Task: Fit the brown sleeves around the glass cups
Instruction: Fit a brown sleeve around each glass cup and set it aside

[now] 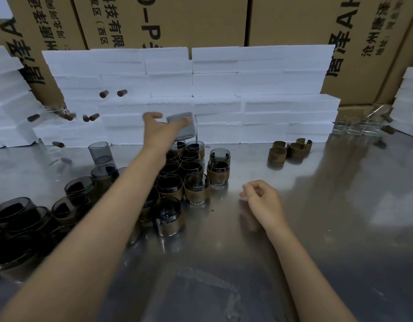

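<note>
Meanwhile, at a metal table walled in by white foam blocks and cartons, a person's left hand reaches to the upper middle of the frame, fingers and thumb curled round a bare grey cup held tilted above the cluster of sleeved cups just left of centre. The right hand hovers low over the table right of centre, its fingers loosely curled with the fingertips drawn toward the thumb; it appears to hold nothing, though motion blur leaves a small item between the tips impossible to rule out. Spare sleeves, open brown bands, sit in a small group at the upper right, well apart from both hands. More bare cups stand at the left edge of the cluster, and clear glasses lie at the far right. By the look of it, the step in hand is fetching an unsleeved cup. The next move calls for bringing it toward the middle, taking a sleeve from the right-hand group, and spreading the band to slide it round the glass.
</note>
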### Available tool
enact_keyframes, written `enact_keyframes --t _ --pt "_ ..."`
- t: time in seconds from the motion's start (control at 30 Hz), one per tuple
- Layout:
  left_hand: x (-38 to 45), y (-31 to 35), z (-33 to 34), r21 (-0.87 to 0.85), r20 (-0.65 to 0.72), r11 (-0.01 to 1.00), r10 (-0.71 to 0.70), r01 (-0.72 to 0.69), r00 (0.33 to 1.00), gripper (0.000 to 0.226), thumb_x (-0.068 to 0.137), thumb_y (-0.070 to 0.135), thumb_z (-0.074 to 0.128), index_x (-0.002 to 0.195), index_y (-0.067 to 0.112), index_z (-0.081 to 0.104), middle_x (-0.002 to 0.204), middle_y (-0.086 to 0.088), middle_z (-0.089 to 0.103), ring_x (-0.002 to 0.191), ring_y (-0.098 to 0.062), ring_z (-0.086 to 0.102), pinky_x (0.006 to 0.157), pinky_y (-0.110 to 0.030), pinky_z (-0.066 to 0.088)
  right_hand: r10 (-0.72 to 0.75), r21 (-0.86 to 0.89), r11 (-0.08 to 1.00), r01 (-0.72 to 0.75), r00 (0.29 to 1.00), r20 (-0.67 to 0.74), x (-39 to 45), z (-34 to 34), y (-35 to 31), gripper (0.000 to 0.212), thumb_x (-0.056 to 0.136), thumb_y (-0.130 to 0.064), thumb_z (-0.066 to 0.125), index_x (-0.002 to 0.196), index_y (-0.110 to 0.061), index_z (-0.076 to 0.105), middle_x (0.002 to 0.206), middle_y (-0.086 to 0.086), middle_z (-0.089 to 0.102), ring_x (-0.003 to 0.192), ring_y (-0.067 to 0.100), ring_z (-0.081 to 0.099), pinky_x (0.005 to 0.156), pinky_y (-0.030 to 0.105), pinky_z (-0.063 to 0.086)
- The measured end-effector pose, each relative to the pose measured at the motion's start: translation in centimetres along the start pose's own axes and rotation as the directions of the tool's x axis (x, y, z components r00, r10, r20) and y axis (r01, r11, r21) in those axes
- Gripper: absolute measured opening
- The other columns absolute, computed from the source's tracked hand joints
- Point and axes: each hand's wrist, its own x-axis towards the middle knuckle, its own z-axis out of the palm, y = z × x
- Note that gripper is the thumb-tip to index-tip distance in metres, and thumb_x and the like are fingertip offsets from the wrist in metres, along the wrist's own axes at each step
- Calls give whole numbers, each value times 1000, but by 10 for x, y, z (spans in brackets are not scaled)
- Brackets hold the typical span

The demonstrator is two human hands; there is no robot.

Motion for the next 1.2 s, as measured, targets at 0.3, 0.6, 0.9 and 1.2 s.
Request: enact_keyframes --t 0.3,0.6,0.9,1.2 --pt "-125 -55 93 -332 418 860 -233 386 878 44 90 26 76 122 -3 70 106 -22 74 84 -24 68 61 -27 54 42 511 849 -137 981 192 -19 -28 -29 85 65 -85 56 122 -22 68 112 2 77 103 19 72 86 36 54" --pt "-128 -82 93 -228 426 908 -232 352 874 33 98 40 66 109 12 79 104 -12 79 98 -28 76 86 -38 59 58 244 967 -77 995 85 -22 -16 -20 63 93 -77 39 105 -27 76 95 -4 80 95 9 75 87 31 58" --pt "-121 -97 92 -307 152 935 -136 177 979 12 100 25 66 109 17 69 103 -8 72 92 -20 66 72 -29 53 -10 214 977 20 999 -47 -17 -11 -15 49 110 -45 32 100 -20 72 99 14 76 95 30 75 85 51 61" --pt "-123 -87 85 -307 301 903 -206 300 931 44 96 55 62 112 17 78 107 -5 79 100 -21 74 79 -32 54 -3 271 963 -3 1000 22 -22 -15 -21 52 87 -64 67 120 -24 62 99 -2 77 97 10 73 84 29 56"
